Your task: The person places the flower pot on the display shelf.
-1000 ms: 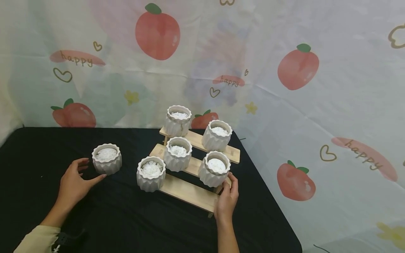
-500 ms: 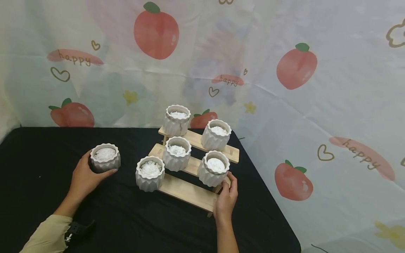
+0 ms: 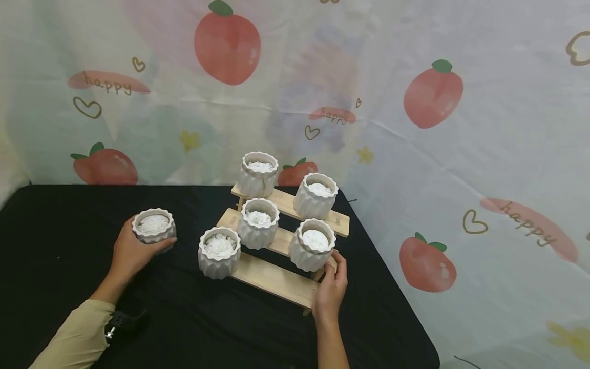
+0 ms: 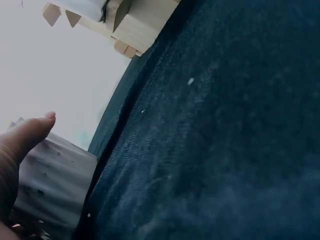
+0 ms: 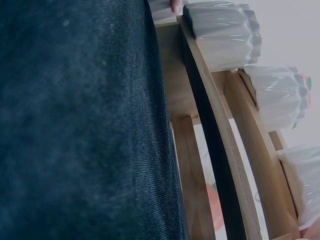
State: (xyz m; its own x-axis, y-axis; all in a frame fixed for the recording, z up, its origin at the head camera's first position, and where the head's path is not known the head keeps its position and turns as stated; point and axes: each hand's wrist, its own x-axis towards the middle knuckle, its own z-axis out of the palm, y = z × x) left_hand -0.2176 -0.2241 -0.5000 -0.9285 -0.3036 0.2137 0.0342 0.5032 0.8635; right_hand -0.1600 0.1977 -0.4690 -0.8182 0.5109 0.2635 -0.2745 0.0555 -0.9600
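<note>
My left hand (image 3: 131,252) holds a white fluted pot (image 3: 154,225) on the left, thumb across its near side; in the left wrist view the thumb (image 4: 31,134) lies against the pot (image 4: 57,182). White crumbly material fills it. Whether its base touches the table is unclear. A three-tier wooden stand (image 3: 276,279) stands to the right. My right hand (image 3: 329,292) grips its right end, just below a pot (image 3: 312,246) on the middle tier; some fingers are hidden. In the right wrist view the stand (image 5: 220,120) appears side-on, with almost none of the hand visible.
Two pots stand on the top tier, including a back-left pot (image 3: 258,175). Another pot (image 3: 258,224) shares the middle tier, and one pot (image 3: 219,253) sits at the bottom tier's left end. Black cloth (image 3: 207,328) covers the table; a fruit-patterned curtain (image 3: 295,77) hangs behind.
My left hand has moved right and closed round the left pot, its thumb now across the near side. My right hand and the stand have stayed in place.
</note>
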